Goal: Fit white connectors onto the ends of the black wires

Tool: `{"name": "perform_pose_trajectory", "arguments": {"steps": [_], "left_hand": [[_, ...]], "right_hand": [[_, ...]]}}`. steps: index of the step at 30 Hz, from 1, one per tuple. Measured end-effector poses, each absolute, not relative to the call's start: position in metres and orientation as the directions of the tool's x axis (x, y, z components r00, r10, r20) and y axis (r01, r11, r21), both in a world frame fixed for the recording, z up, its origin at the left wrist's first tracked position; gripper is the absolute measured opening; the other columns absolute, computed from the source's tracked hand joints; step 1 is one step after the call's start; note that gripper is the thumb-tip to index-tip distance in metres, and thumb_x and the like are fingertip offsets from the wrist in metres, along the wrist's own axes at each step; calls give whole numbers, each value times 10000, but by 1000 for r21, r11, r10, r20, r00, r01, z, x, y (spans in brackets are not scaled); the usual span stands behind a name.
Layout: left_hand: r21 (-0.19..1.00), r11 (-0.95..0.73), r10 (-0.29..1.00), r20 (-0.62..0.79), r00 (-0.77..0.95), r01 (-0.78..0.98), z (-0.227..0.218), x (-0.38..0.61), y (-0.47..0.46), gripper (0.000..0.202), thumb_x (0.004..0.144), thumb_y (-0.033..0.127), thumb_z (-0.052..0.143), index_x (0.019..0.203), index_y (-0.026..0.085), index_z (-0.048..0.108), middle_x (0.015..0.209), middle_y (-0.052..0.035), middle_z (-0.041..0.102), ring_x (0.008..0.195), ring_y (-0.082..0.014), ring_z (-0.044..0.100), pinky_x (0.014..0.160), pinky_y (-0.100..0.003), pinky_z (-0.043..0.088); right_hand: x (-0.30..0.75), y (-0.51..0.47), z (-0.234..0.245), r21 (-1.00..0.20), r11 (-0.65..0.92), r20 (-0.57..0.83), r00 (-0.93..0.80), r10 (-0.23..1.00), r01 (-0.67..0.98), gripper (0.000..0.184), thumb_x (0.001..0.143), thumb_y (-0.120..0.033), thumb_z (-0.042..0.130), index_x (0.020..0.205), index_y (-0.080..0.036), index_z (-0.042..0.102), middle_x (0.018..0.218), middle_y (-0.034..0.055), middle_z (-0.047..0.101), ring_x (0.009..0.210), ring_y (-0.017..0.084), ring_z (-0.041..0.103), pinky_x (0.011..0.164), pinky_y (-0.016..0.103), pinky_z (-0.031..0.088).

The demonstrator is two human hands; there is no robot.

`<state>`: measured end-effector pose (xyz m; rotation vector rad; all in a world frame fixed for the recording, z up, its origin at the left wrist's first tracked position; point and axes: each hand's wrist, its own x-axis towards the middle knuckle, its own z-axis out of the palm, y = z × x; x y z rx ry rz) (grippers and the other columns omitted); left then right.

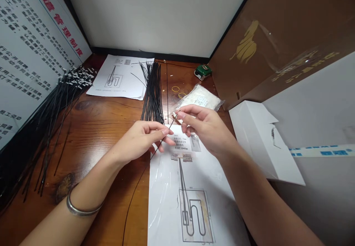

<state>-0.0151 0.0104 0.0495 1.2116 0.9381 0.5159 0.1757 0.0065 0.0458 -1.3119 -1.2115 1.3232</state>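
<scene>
Head camera: two bare hands pinch one thin wire

With the hands as the clock's centre and twelve o'clock pointing away from the wearer, a single thin, black, flexible wire [156, 150] slants from the right fingertips down past the left hand and trails toward seven o'clock. The bare right hand [205, 127] pinches it near its upper end between thumb and forefinger, other fingers curled; the bare left hand [145, 139] pinches it lower with thumb and forefinger, other fingers loosely spread. Two grips apart probably steady and straighten so limp a strand.

At six o'clock lies a white paper sheet with a printed line drawing [191, 176], probably facing the wearer for easy reading. A second white printed drawing [119, 78] lies at ten.

Two bundles flank it, likely grouped for easy reach: one of plain black wires [152, 94] at eleven, one of black wires with white tips [59, 102] between nine and ten. Their strands overlap too much to count.

Two yellow rubber bands [175, 89] lie at twelve, one clear plastic bag of white contents [202, 96] between one and two, and one green tape measure [203, 71] at one.
</scene>
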Motion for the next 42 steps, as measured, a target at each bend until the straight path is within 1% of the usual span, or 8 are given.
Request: {"name": "perform_pose_trajectory", "arguments": {"steps": [5, 10, 17, 21, 25, 32, 37, 42], "left_hand": [[908, 363, 666, -410, 623, 209, 56, -23, 14, 236, 795, 311, 654, 972, 157, 674, 943, -104, 732, 582, -128, 627, 474, -230, 473], [892, 327, 636, -452, 626, 312, 53, -22, 14, 138, 779, 267, 639, 856, 155, 619, 858, -77, 712, 591, -142, 652, 451, -213, 473], [888, 248, 644, -450, 618, 388, 44, -19, 12, 139, 817, 301, 586, 821, 164, 610, 812, -71, 706, 677, -165, 665, 527, -241, 488], [929, 186, 732, -347, 586, 319, 43, -18, 12, 188, 833, 339, 594, 852, 159, 643, 852, -82, 719, 757, -172, 665, 625, -268, 507], [957, 215, 823, -286, 490, 197, 42, -16, 13, 196, 829, 346, 613, 851, 155, 651, 857, -68, 711, 780, -162, 665, 672, -271, 508], [955, 258, 851, -295, 435, 144, 45, -14, 13, 130, 805, 271, 634, 785, 142, 633, 764, -38, 678, 690, -127, 635, 624, -242, 491], [955, 289, 880, -291, 375, 63, 40, -9, 11, 137, 769, 218, 639, 885, 147, 658, 707, -14, 658, 609, -112, 598, 584, -240, 491], [956, 291, 919, -273, 285, -21, 28, -6, 8, 145, 753, 260, 645, 843, 149, 673, 661, -2, 621, 554, -109, 573, 539, -244, 497]], "right_hand": [[185, 11, 49, -992, -121, -118, 73, 990, 31, 216, 724, -364, 728, 775, -169, 651, 732, 3, 583, 521, 79, 479, 467, 247, 353], [183, 10, 48, -983, -144, -144, 10, 990, 110, 208, 742, -367, 711, 793, -174, 655, 605, -15, 547, 525, 103, 490, 480, 255, 357], [178, 8, 47, -974, -141, -165, -126, 978, 179, 197, 761, -373, 682, 785, -179, 656, 664, -4, 585, 501, 93, 476, 484, 265, 385], [173, 7, 44, -978, -151, -173, -156, 973, 144, 203, 757, -379, 691, 795, -183, 656, 740, 7, 607, 515, 92, 492, 490, 267, 401], [168, 4, 42, -978, -154, -183, -215, 959, 143, 187, 781, -372, 676, 789, -187, 655, 738, 4, 609, 537, 95, 492, 502, 260, 400], [166, 3, 41, -977, -156, -188, -233, 954, 148, 186, 795, -376, 674, 834, -195, 681, 691, -1, 607, 555, 104, 497, 521, 265, 402], [165, 5, 34, -977, -164, -185, -156, 970, 136, 197, 784, -393, 678, 789, -196, 676, 694, 4, 606, 538, 104, 490, 489, 266, 396], [160, 6, 26, -979, -170, -181, -100, 978, 113, 188, 773, -381, 685, 789, -193, 688, 675, 1, 597, 534, 101, 479, 479, 265, 381]]}}
